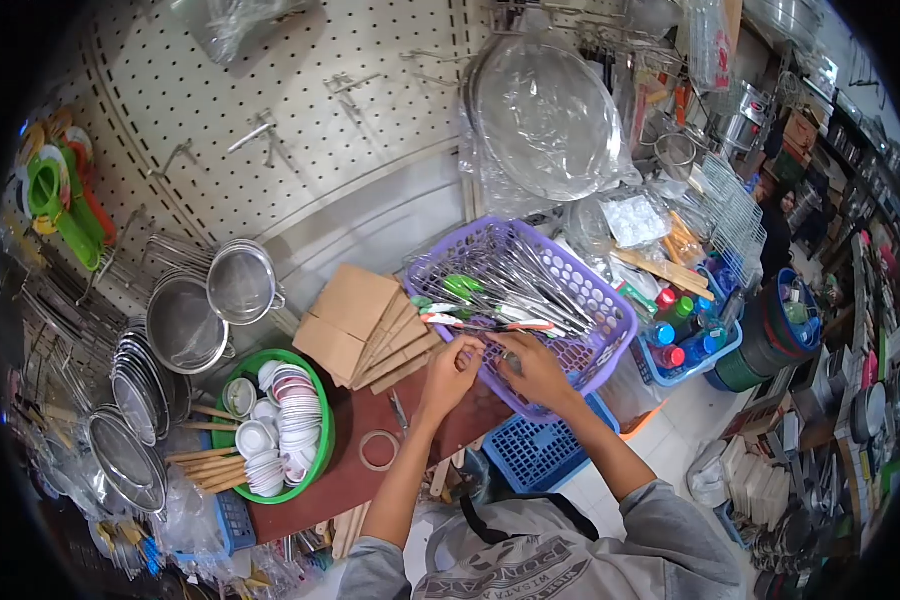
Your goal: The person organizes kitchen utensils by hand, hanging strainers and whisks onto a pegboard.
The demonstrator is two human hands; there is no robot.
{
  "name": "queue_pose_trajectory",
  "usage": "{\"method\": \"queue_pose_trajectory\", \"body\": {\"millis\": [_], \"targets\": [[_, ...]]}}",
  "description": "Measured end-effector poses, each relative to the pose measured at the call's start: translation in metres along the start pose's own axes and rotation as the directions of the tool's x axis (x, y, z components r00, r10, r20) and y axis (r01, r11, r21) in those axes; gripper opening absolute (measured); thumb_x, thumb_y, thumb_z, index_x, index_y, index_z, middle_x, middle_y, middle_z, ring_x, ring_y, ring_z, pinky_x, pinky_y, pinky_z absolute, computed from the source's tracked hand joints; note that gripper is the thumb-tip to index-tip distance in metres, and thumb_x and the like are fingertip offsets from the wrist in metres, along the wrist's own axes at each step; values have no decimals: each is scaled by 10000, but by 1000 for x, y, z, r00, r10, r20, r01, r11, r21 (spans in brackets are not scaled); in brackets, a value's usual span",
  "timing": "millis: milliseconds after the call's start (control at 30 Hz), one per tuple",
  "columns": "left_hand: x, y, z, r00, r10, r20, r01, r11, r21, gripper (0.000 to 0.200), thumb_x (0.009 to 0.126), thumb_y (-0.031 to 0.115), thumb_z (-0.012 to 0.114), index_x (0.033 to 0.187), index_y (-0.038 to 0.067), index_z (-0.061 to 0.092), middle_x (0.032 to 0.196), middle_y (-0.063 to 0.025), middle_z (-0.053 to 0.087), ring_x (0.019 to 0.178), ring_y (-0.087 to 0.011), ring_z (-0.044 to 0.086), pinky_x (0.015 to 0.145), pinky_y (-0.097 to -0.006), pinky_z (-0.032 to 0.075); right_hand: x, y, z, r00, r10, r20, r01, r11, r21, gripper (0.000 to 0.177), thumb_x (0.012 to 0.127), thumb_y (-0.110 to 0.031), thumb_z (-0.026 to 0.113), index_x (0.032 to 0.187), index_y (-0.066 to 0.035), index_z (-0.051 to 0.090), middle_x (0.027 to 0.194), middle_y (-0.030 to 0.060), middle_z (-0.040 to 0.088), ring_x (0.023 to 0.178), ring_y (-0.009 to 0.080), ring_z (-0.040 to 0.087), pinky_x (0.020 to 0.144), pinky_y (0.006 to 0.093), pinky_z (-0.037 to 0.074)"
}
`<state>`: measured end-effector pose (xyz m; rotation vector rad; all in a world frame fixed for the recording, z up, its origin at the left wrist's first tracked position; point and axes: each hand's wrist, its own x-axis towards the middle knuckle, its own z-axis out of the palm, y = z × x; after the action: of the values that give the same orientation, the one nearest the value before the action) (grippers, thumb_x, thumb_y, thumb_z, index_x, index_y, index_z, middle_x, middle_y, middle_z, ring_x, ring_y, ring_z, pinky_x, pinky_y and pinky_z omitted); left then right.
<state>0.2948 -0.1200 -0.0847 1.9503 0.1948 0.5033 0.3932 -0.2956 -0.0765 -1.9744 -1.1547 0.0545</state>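
While the person bends over the tabletop (355,415), the biggest thing in front of them is the pegboard wall (300,110). Its hooks, I would judge, are there so that stock can hang in plain sight. A large plastic-wrapped strainer (545,120) hangs at the far right of it, bagged most likely against dust.

Below that sits the purple basket (615,340), on the right end of the tabletop, with its near corner jutting over the edge above a blue crate (545,450) on the floor. Long-handled utensils (515,280) lie loose in it, all running roughly one way, as long things settle in a long basket.

To the left, a green basin (322,395) holds small white dishes (290,400) stacked on edge, which packs many into little room. Cardboard pieces (355,305) lie fanned out between basin and basket.

Both hands meet at the basket's near rim. The left hand (450,372) and right hand (537,372) each have the fingers drawn in narrow, with the tips almost touching. That looks like a pinching hold suited to something slight, though I cannot tell whether anything lies between them.

A tape ring (378,450) lies flat just near of the left wrist.
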Motion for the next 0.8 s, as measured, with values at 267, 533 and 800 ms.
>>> {"method": "queue_pose_trajectory", "body": {"millis": [267, 533, 800], "targets": [[18, -31, 50, 983, 84, 161, -111, 980, 166, 118, 868, 78, 706, 981, 48, 720, 885, -115, 743, 854, -259, 726, 765, -384, 540, 9, 83, 1, 858, 337, 386, -224, 924, -310, 520, 868, -323, 708, 1353, -144, 650, 1374, 207, 595, 1220, 393, 632, 1014, 482, 531], [29, -38, 58, 958, -19, 288, -134, 854, 503, 109, 785, 192, 744, 892, 184, 766, 835, -35, 757, 777, -269, 727, 685, -406, 552, 29, 129, 25, 824, 387, 413, -206, 884, -419, 569, 781, -368, 800, 1307, -189, 676, 1388, 228, 569, 1161, 388, 674, 966, 476, 562], [33, -28, 57, 961, -41, 272, -110, 848, 518, 121, 832, 239, 752, 939, 194, 786, 897, -27, 760, 783, -225, 725, 701, -354, 554, 29, 158, 54, 903, 272, 333, -152, 926, -344, 528, 717, -202, 821, 1231, -172, 707, 1217, 143, 713, 1097, 311, 699, 952, 481, 545]]}}
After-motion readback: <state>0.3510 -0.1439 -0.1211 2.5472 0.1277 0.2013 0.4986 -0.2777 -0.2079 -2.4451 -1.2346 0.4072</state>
